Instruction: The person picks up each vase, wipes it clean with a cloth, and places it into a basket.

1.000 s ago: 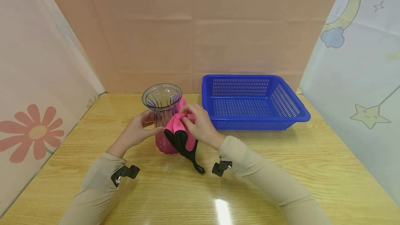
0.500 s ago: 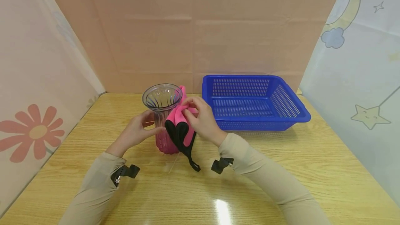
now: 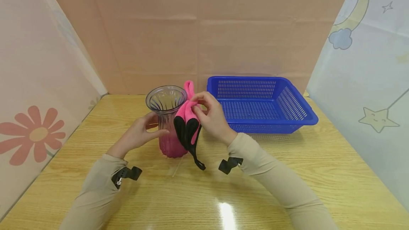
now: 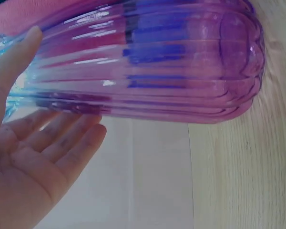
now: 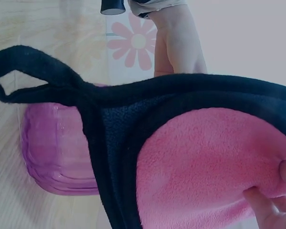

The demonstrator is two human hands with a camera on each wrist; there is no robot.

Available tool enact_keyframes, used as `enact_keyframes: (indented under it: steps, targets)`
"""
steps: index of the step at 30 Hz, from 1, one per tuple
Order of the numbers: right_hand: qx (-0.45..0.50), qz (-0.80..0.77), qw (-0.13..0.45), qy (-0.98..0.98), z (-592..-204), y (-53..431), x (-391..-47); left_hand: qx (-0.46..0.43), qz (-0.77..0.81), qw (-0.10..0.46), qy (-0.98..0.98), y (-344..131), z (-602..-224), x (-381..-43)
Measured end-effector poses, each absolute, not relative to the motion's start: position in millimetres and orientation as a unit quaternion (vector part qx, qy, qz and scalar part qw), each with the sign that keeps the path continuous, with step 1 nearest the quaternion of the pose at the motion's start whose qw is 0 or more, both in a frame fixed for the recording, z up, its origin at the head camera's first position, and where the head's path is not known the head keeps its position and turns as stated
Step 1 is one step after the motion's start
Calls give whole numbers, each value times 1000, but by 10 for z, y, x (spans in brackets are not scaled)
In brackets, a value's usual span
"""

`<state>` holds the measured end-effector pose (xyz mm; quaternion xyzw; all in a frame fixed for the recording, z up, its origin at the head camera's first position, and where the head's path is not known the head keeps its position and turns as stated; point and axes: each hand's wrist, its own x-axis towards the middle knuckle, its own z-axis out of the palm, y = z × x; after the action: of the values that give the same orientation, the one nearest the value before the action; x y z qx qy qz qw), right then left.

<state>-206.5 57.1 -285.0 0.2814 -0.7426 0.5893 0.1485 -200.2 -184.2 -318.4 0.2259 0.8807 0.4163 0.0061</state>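
A ribbed glass vase, clear at the flared rim and pink-purple lower down, stands upright on the table. My left hand holds its neck from the left, thumb in front and fingers behind. In the left wrist view the thumb lies over the glass and the fingertips sit at its far side. On the vase's right my right hand pinches a fleecy pink cloth with black edging. The cloth hangs bunched against the glass, a pink fold rising beside the rim. Its black hanging loop dangles below.
Behind and to the right stands a blue perforated plastic basket with nothing in it. A thin pale line shows on the wooden table in front of the vase. A tan backdrop rises behind the table, with printed sheets on both sides.
My right hand has moved up and slightly right with the cloth, whose pink fold now stands above the vase's rim. The left hand and the vase have stayed nearly still.
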Motion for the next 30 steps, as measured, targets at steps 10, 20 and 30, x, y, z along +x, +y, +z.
enact_keyframes:
  steps: [10,20,30]
  targets:
    - [304,595,144,-730,-2805,631,-2084,279,426,39,860,-1891,-3185,-2036]
    - [301,605,129,-725,-2835,629,-2093,263,430,31,863,-1865,-3195,-2017]
    - [303,619,112,-716,-2907,609,-2109,219,431,25,875,-1854,-3158,-1987]
